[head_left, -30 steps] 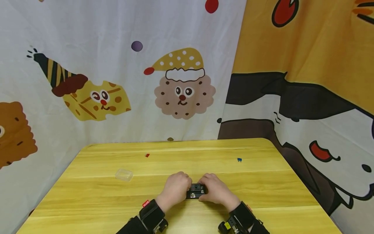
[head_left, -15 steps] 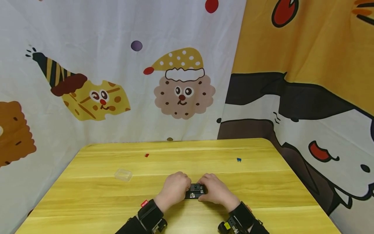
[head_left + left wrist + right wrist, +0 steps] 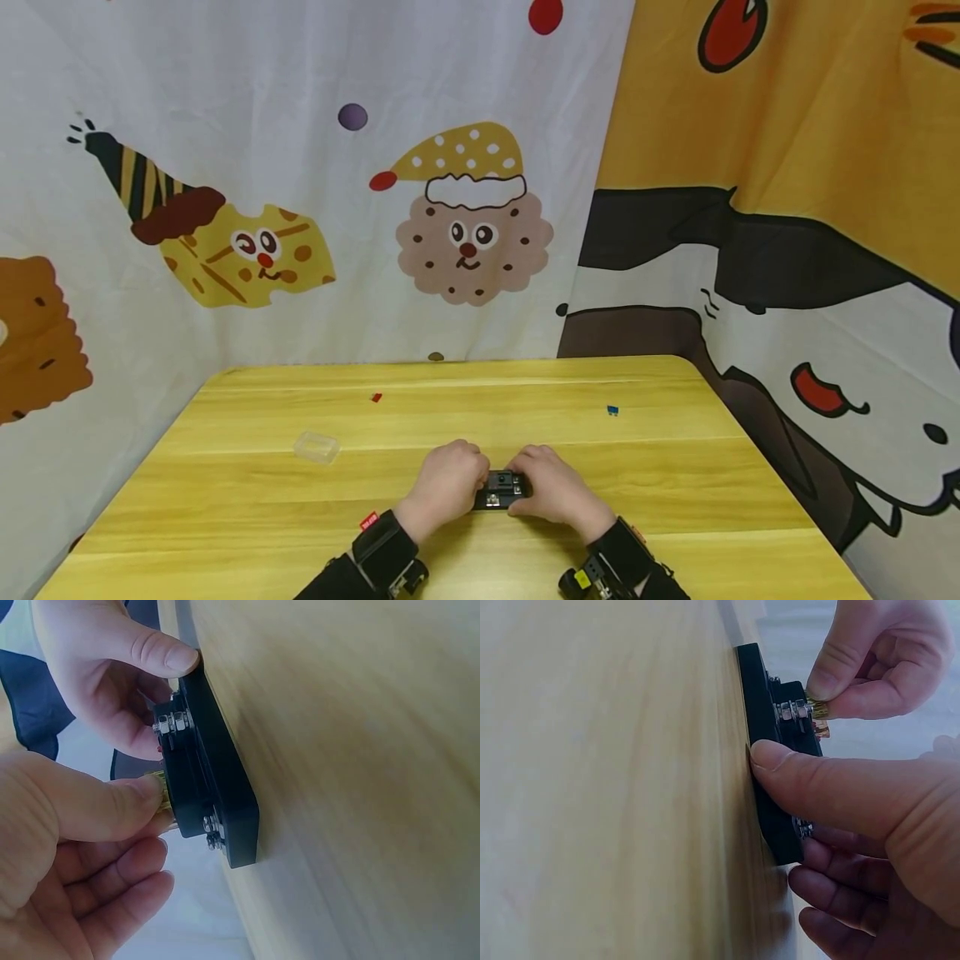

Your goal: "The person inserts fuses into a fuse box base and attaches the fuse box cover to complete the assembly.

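A black rectangular block (image 3: 495,502) on a flat base lies on the table between both hands, with metal bolts and nuts (image 3: 180,721) on its raised part. My left hand (image 3: 447,483) pinches a small gold-coloured metal piece (image 3: 164,791) on the block's top face between thumb and forefinger; its other fingers are loosely curled. Gripping the block's right end is my right hand (image 3: 555,487), its thumb (image 3: 776,759) pressed along the base edge. A small red part (image 3: 823,730) shows beside the gold-coloured piece. The fingers hide parts of both ends.
A clear shallow plastic box (image 3: 317,447) stands on the wooden table (image 3: 225,508) to the left. Farther back lie a small red piece (image 3: 377,397) on the left and a small blue piece (image 3: 612,411) on the right. A cartoon-printed curtain (image 3: 300,333) hangs behind the table.
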Demonstrator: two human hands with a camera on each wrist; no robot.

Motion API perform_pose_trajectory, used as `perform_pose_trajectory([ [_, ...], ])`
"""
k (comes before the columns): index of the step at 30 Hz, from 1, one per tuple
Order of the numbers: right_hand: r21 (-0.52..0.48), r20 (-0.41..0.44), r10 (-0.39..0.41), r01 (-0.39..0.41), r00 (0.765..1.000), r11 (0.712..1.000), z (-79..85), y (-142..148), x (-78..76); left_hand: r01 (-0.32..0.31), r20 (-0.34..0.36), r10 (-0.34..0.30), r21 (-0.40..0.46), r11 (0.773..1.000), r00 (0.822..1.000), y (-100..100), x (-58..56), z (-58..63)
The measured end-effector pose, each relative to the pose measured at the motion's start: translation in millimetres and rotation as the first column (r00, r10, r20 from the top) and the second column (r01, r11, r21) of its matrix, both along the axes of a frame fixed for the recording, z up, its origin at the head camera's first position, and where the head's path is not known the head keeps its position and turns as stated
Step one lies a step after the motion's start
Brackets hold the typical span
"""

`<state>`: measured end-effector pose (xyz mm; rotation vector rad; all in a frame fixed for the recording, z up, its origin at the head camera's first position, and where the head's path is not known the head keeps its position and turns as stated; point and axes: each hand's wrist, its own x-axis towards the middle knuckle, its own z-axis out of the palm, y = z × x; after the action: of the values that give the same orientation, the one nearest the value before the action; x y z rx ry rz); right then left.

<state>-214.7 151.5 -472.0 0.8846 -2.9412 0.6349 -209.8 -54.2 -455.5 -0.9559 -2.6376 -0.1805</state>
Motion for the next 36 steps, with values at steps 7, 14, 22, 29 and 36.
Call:
perform_pose_trajectory([
  [7,-0.007,0.003,0.001,-0.001,1.000,1.000,0.2,0,0.4,0.009,0.001,-0.009,0.003,1.000,1.000,-2,-0.2,0.7],
  [14,0.004,0.008,0.004,-0.004,1.000,1.000,-1.9,1,-0.5,0.022,0.032,-0.021,-0.005,1.000,0.999,-4,-0.1,2.8],
  [22,0.003,0.002,0.005,-0.005,1.000,1.000,-3.4,2,-2.1,0.047,0.046,-0.047,-0.006,0.999,0.998,-5,-3.1,6.0],
  [29,-0.003,0.021,0.007,-0.007,1.000,1.000,-5.2,2,-2.8,0.080,0.063,-0.081,0.016,0.997,0.995,-8,-5.3,8.3],
  [36,0.000,0.009,0.006,-0.006,1.000,1.000,-6.4,2,-2.6,0.089,0.068,-0.091,0.038,0.995,0.994,-16,-9.3,17.1],
])
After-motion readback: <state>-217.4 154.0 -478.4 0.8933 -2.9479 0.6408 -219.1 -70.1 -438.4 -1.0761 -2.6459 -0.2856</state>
